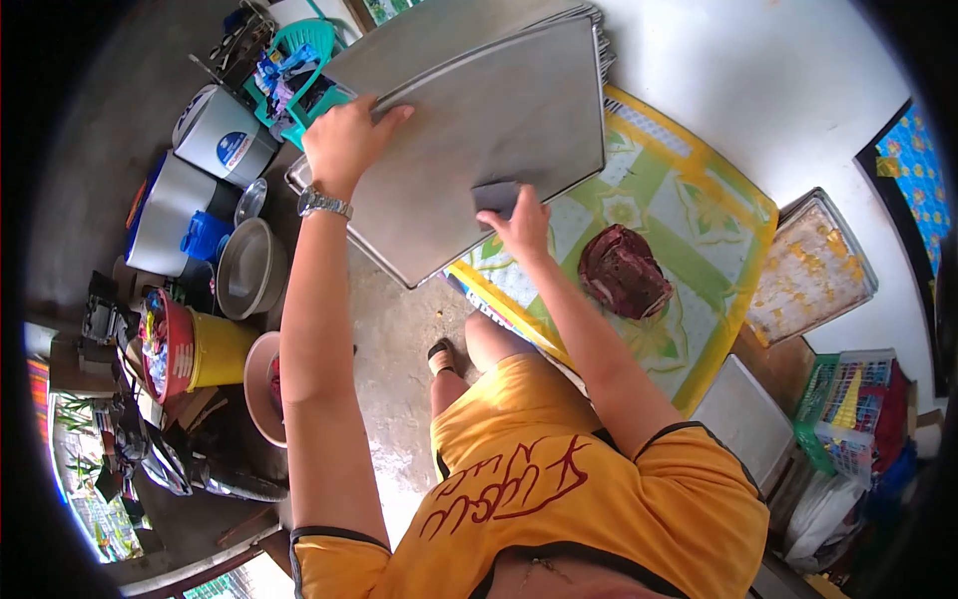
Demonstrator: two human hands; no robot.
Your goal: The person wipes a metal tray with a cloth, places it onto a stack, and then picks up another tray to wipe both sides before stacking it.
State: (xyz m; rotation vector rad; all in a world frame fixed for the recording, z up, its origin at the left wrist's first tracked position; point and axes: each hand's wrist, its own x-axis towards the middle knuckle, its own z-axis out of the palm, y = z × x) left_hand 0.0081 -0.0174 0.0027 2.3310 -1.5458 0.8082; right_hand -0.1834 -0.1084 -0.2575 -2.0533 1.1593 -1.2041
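My left hand (344, 145), with a wristwatch on the wrist, grips the edge of a large grey metal baking tray (499, 130) and holds it tilted over the table edge. My right hand (519, 225) presses a small dark grey sponge (496, 196) against the tray's surface near its lower edge. More metal trays (589, 20) lie stacked behind it. A dark red crumpled cloth (624, 272) lies on the yellow-green patterned tablecloth (699, 220) to the right of my right hand.
A tray with yellow crumbs (810, 270) sits at the right on a wooden surface. Left on the floor stand metal pots (225, 135), a bowl (249, 268), a yellow bucket (215, 349) and a teal basket (304, 50). A basket of items (848, 399) stands at lower right.
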